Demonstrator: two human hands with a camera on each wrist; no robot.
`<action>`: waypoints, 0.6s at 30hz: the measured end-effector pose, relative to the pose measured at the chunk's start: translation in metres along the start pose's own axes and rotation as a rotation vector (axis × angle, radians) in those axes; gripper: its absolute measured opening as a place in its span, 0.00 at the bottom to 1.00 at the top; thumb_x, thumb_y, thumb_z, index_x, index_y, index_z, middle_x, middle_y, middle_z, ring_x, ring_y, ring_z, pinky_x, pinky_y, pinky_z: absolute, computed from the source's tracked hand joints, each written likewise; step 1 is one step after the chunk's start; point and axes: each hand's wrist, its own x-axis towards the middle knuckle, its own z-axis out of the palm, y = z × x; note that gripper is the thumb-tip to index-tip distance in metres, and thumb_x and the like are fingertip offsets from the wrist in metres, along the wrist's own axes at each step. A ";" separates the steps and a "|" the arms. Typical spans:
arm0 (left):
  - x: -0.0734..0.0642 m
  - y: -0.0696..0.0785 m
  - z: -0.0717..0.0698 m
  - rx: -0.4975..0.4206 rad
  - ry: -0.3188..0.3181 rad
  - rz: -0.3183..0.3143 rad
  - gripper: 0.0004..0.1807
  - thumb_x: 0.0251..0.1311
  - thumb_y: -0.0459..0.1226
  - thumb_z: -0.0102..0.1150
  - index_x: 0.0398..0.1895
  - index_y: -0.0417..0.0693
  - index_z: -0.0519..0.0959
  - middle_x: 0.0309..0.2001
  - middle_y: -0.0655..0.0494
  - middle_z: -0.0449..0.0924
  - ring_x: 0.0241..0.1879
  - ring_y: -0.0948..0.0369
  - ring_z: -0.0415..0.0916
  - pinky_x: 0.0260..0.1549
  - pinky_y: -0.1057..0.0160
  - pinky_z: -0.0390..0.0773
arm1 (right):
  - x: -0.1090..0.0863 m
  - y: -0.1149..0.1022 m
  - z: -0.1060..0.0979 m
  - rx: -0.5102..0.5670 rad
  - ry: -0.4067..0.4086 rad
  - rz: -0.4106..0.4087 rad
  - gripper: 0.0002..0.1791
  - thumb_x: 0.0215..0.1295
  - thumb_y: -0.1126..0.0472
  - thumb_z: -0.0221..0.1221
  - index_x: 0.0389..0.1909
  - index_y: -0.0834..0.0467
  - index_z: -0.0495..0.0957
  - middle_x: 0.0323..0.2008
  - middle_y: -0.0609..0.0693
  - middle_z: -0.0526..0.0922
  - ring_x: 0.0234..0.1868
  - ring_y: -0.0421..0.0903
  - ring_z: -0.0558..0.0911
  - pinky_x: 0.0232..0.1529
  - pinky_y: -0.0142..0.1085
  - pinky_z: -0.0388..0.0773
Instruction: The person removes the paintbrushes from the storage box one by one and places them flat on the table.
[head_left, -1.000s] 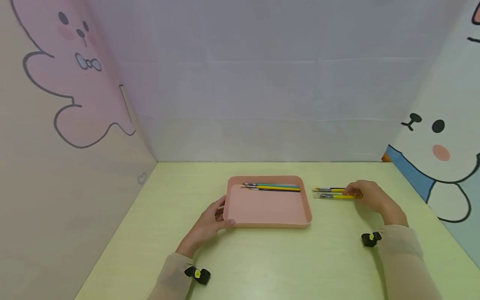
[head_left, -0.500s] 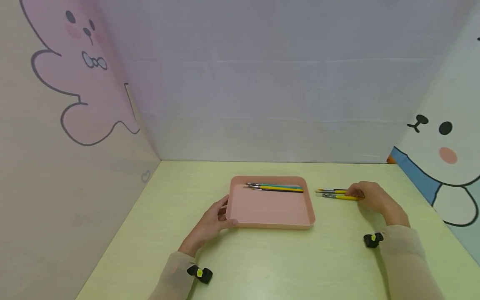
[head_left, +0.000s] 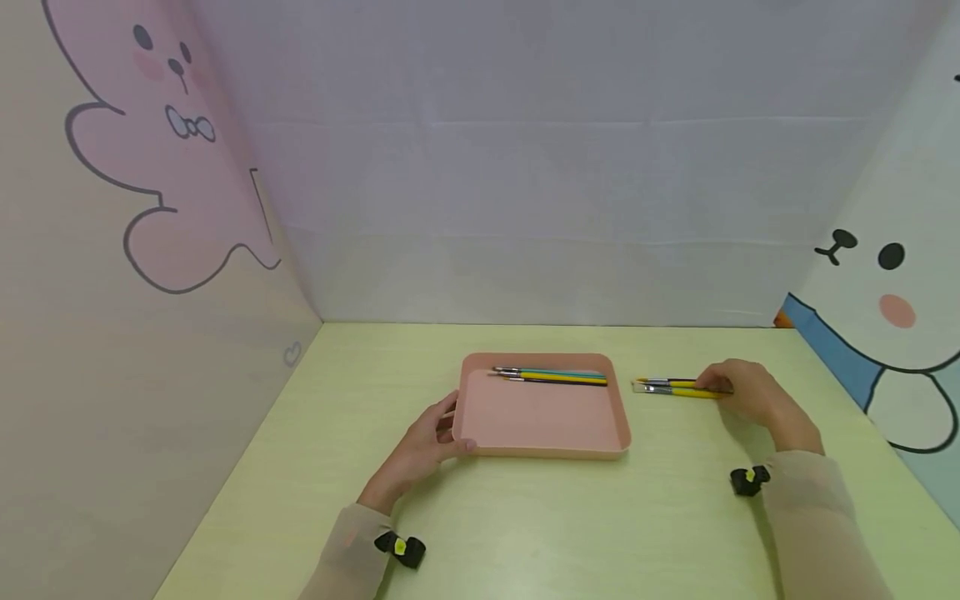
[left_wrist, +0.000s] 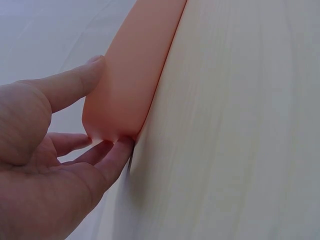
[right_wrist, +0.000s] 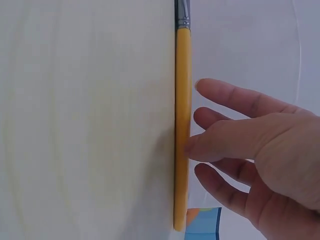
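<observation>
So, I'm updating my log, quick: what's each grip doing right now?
Left grip: holding the pink tray by one corner.
Right grip: open, thumb touching a yellow-handled brush.

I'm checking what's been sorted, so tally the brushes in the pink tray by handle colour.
Teal brush: 1
Yellow brush: 1
Black brush: 1
Total in the pink tray: 3
</observation>
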 end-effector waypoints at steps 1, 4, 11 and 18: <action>0.000 0.000 0.000 0.000 0.000 0.001 0.51 0.66 0.39 0.75 0.87 0.54 0.55 0.79 0.46 0.65 0.74 0.45 0.69 0.71 0.45 0.73 | 0.000 -0.001 -0.002 -0.004 0.003 0.000 0.18 0.58 0.84 0.65 0.45 0.65 0.87 0.43 0.63 0.88 0.49 0.67 0.84 0.55 0.66 0.79; -0.001 0.001 0.000 0.003 0.003 0.000 0.51 0.66 0.39 0.75 0.86 0.54 0.55 0.78 0.46 0.65 0.74 0.45 0.69 0.71 0.44 0.73 | 0.001 -0.008 -0.008 -0.007 0.021 -0.003 0.18 0.58 0.83 0.66 0.47 0.65 0.87 0.43 0.62 0.87 0.47 0.65 0.83 0.53 0.65 0.80; -0.001 0.002 0.000 0.000 0.002 0.000 0.51 0.66 0.40 0.75 0.86 0.54 0.55 0.78 0.46 0.66 0.73 0.45 0.69 0.70 0.44 0.73 | 0.002 -0.027 -0.015 0.034 0.048 -0.048 0.22 0.60 0.80 0.67 0.56 0.66 0.83 0.52 0.66 0.84 0.50 0.67 0.82 0.51 0.63 0.81; -0.001 0.002 0.000 -0.007 -0.005 0.002 0.51 0.66 0.39 0.75 0.87 0.54 0.55 0.78 0.46 0.66 0.73 0.46 0.70 0.70 0.46 0.75 | 0.009 -0.055 -0.014 0.064 0.083 -0.083 0.24 0.61 0.77 0.69 0.59 0.67 0.81 0.55 0.68 0.84 0.52 0.68 0.83 0.52 0.63 0.82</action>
